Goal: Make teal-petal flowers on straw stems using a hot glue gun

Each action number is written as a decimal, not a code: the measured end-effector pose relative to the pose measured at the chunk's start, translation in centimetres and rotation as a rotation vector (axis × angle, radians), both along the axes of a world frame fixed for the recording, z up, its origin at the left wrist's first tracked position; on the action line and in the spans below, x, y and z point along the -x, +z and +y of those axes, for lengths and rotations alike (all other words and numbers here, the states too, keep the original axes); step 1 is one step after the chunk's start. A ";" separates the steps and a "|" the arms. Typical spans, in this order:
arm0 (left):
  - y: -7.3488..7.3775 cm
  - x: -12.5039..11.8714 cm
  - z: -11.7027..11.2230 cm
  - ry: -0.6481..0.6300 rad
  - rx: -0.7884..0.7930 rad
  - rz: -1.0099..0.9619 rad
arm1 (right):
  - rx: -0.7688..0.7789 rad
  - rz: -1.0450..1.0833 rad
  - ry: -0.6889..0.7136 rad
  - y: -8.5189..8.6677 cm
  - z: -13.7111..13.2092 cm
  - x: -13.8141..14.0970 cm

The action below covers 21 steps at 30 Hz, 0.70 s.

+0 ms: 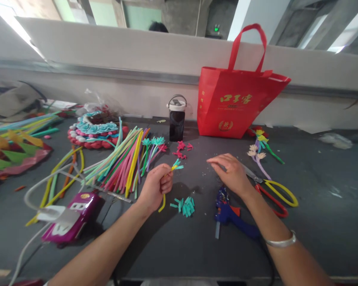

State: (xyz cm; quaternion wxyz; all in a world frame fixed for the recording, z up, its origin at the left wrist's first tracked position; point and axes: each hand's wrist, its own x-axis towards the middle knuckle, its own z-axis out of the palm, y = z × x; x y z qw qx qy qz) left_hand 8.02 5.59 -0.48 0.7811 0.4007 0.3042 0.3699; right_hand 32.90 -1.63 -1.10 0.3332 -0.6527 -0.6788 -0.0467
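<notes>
My left hand (156, 186) is closed in a pinch on a pipe cleaner flower (176, 165) with light blue petals and a yellow centre. Its yellow stem (162, 203) comes out below the fist. My right hand (231, 174) holds nothing that I can see; its fingers reach left, the thumb a little below them. Under and beside that hand lies a blue glue gun (231, 216), a clear stick poking from one end. Scissors (276, 194) with red and yellow handles lie to its right. Cut teal pieces (185, 206) form a small pile between the hands.
Many coloured pipe cleaners (123, 163) lie left, near a purple power strip (73, 218) with white cables. A dark bottle (177, 119) and a red bag (241, 103) stand at the back. Small red-pink pieces (181, 149) lie before the bottle. Finished flowers (258, 153) rest at right.
</notes>
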 end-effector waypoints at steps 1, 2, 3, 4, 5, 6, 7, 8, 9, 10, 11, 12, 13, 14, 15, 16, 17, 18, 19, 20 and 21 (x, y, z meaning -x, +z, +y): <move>0.0 0.0 0.0 0.003 -0.002 0.002 | 0.020 -0.011 0.051 0.2 -0.2 0.6; 0.0 0.0 0.0 0.005 -0.003 0.005 | 0.047 -0.018 0.109 0.5 -0.3 1.3; 0.0 0.0 0.0 0.010 -0.004 0.008 | 0.087 -0.015 0.168 0.7 -0.5 2.1; -0.1 -0.1 0.0 0.012 -0.006 0.011 | 0.141 -0.011 0.234 0.8 -0.7 2.8; -0.2 -0.1 0.0 0.016 -0.010 0.013 | 0.187 -0.013 0.287 0.8 -1.0 3.6; -0.2 -0.1 0.0 0.019 -0.013 0.015 | 0.228 -0.027 0.333 0.9 -1.2 4.4; -0.3 -0.1 0.0 0.022 -0.015 0.015 | 0.260 -0.051 0.372 0.8 -1.3 5.1; -0.3 -0.1 0.0 0.025 -0.016 0.013 | 0.283 -0.080 0.400 0.8 -1.5 5.8; -0.4 -0.1 0.0 0.026 -0.017 0.013 | 0.302 -0.110 0.424 0.7 -1.6 6.4; -0.4 -0.1 -0.1 0.028 -0.019 0.013 | 0.318 -0.138 0.446 0.6 -1.7 6.9; -0.4 -0.1 -0.1 0.028 -0.022 0.015 | 0.333 -0.162 0.464 0.5 -1.8 7.5; -0.4 -0.1 -0.1 0.028 -0.027 0.017 | 0.346 -0.182 0.479 0.4 -1.9 8.0; -0.4 -0.2 -0.2 0.029 -0.032 0.019 | 0.359 -0.201 0.486 0.3 -1.9 8.4; -0.4 -0.2 -0.2 0.027 -0.037 0.022 | 0.368 -0.217 0.486 0.1 -1.9 8.8; -0.4 -0.2 -0.3 0.024 -0.041 0.024 | 0.375 -0.230 0.478 0.0 -1.9 9.1; -0.5 -0.3 -0.3 0.021 -0.042 0.027 | 0.378 -0.241 0.462 -0.2 -1.9 9.4; -0.5 -0.3 -0.4 0.016 -0.039 0.030 | 0.377 -0.252 0.442 -0.3 -1.8 9.6; -0.5 -0.4 -0.5 0.011 -0.035 0.035 | 0.375 -0.267 0.424 -0.5 -1.8 9.8; -0.6 -0.4 -0.5 0.008 -0.030 0.039 | 0.368 -0.284 0.409 -0.7 -1.7 9.9; -0.6 -0.5 -0.6 0.005 -0.026 0.042 | 0.357 -0.299 0.396 -0.9 -1.6 10.0; -0.6 -0.5 -0.7 0.002 -0.026 0.046 | 0.343 -0.312 0.385 -1.1 -1.6 10.1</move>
